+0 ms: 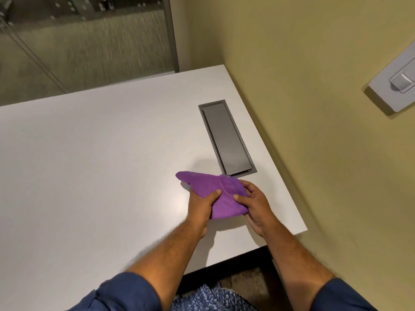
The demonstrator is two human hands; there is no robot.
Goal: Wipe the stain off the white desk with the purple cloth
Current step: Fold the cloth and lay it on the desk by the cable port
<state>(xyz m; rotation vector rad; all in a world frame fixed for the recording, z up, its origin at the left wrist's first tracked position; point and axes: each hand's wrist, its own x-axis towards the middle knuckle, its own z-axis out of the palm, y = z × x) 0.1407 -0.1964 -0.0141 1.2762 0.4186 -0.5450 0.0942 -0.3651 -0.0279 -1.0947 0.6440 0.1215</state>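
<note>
The purple cloth (221,194) is bunched between both hands, just above the white desk (94,167) near its right front corner. My left hand (202,204) grips the cloth's left side, thumb on top. My right hand (256,204) pinches its right side. One corner of the cloth sticks out to the left and casts a shadow on the desk. I can make out no clear stain on the desk surface.
A grey metal cable hatch (225,138) is set flush into the desk just beyond the cloth. A yellow wall (314,108) runs along the desk's right edge and carries a white switch plate (397,86). Glass partition behind the far edge.
</note>
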